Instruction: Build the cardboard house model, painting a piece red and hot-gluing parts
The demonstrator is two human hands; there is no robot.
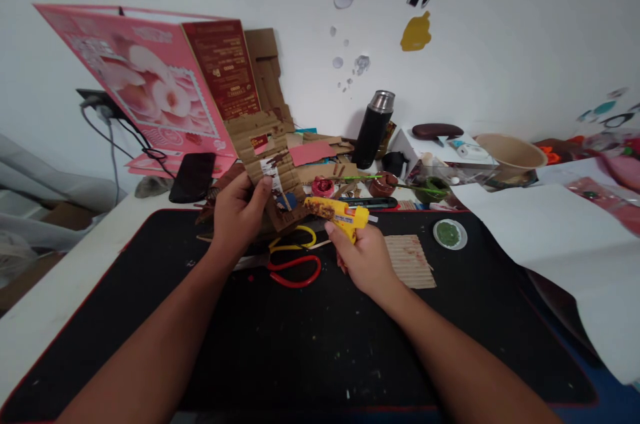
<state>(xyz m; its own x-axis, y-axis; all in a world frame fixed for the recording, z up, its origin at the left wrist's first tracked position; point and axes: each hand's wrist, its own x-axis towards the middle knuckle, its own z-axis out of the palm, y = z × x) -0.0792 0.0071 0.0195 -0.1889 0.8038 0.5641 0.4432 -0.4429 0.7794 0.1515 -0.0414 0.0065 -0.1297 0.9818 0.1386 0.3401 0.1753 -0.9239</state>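
A piece of corrugated cardboard (273, 144) with torn paper patches and dark brown smears is upright in my left hand (240, 211), whose thumb presses on its face. My right hand (363, 254) grips a yellow glue gun (336, 212) stained with brown, its nozzle pointing left at the cardboard's lower right edge. Whether the nozzle touches the cardboard I cannot tell. Beneath the two hands lie scissors (295, 272) with one red and one yellow handle. Just right of my right hand, a smaller corrugated cardboard piece (411, 262) lies flat on the black mat (310, 351).
A pink box (160, 91) stands at back left beside a phone (193, 177). Behind the mat are a black thermos (374, 131), cardboard scraps (313, 152), paint pots (385, 183) and a utility knife (367, 203). A small dish of green paint (450, 235) sits right, near white paper (560, 231).
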